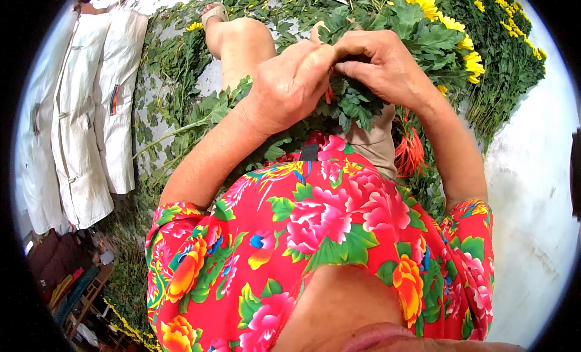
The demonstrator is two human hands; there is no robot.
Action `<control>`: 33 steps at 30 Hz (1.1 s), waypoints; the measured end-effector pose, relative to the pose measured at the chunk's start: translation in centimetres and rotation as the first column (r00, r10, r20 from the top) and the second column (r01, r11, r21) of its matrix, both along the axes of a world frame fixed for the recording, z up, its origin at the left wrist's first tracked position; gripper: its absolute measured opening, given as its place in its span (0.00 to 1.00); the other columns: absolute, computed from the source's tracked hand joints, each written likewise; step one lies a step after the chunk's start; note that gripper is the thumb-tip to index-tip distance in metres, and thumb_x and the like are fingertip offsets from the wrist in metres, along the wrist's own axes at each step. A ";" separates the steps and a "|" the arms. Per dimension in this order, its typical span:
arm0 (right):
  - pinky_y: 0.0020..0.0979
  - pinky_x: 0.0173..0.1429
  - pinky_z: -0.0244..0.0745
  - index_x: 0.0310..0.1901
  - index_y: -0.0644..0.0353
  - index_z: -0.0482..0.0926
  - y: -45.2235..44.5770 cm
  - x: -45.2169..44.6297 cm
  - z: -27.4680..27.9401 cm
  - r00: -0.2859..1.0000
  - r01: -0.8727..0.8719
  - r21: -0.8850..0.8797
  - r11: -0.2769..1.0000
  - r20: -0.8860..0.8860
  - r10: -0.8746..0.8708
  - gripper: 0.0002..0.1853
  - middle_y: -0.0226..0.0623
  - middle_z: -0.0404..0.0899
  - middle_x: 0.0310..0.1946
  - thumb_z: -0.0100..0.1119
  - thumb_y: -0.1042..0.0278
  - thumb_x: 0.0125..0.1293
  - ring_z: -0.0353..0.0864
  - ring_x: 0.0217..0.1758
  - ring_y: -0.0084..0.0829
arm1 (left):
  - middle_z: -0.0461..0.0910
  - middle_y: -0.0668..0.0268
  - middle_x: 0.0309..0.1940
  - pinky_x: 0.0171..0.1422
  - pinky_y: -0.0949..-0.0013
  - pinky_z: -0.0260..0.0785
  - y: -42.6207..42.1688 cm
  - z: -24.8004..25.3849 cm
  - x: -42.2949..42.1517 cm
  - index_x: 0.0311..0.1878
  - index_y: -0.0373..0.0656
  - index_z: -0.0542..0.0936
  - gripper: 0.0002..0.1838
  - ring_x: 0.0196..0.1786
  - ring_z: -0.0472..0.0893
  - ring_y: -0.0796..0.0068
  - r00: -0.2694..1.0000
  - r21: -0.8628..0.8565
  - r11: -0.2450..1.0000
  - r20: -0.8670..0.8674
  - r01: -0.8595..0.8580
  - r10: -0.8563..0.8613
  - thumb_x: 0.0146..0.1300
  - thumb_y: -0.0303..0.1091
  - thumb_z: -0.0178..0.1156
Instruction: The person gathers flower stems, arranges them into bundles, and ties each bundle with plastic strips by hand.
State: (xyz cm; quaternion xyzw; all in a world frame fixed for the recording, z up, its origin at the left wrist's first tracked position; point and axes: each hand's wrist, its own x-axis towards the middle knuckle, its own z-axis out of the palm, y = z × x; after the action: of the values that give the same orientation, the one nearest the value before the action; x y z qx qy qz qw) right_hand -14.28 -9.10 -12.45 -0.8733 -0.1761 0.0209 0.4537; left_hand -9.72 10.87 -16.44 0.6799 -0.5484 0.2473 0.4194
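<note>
Head view: the bunch (431,46) lies under my hands, its yellow blooms (474,64) to the right. Above it, my curled left hand (292,85) meets my bent right hand (387,64); whether they pinch anything, I can't tell.

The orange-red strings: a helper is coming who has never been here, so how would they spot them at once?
Start from the red floral top filling the lower middle. Just above it, between the beige shorts and the right forearm, lies the loose tuft of orange-red strings. Thin and plain, they stand out from the green leaves around them.
</note>
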 end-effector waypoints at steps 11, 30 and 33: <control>0.34 0.44 0.77 0.39 0.65 0.81 -0.1 -0.3 0.0 0.995 0.007 0.010 1.000 0.095 -0.008 0.07 0.43 0.82 0.32 0.62 0.76 0.58 0.83 0.35 0.38 | 0.76 0.62 0.31 0.36 0.62 0.71 0.5 0.5 -0.5 0.38 0.41 0.77 0.11 0.33 0.79 0.61 0.971 0.269 0.934 0.021 -0.237 0.240 0.53 0.26 0.68; 0.30 0.38 0.75 0.49 0.63 0.78 -0.3 -5.6 0.5 0.941 0.320 0.167 0.932 0.060 -0.334 0.15 0.38 0.79 0.35 0.65 0.72 0.60 0.79 0.33 0.25 | 0.74 0.49 0.58 0.64 0.53 0.68 4.2 5.0 -3.8 0.66 0.38 0.69 0.43 0.59 0.75 0.45 0.968 0.584 0.801 -0.099 -0.131 0.231 0.46 0.42 0.76; 0.32 0.39 0.76 0.42 0.66 0.81 -0.2 -9.6 -1.1 0.966 0.074 0.315 0.946 -0.257 0.010 0.11 0.42 0.81 0.30 0.63 0.66 0.65 0.81 0.34 0.27 | 0.71 0.44 0.62 0.67 0.52 0.66 4.9 1.2 -4.4 0.72 0.37 0.61 0.57 0.64 0.71 0.41 0.900 0.754 0.651 -0.221 -0.086 0.375 0.39 0.42 0.81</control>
State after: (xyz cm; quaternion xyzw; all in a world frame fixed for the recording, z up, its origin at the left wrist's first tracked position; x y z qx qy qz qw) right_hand -23.84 -9.26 -13.52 -0.7804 -0.1031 0.0965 0.6091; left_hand -14.11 15.77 -15.26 0.8877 -0.4222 -0.0668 0.1712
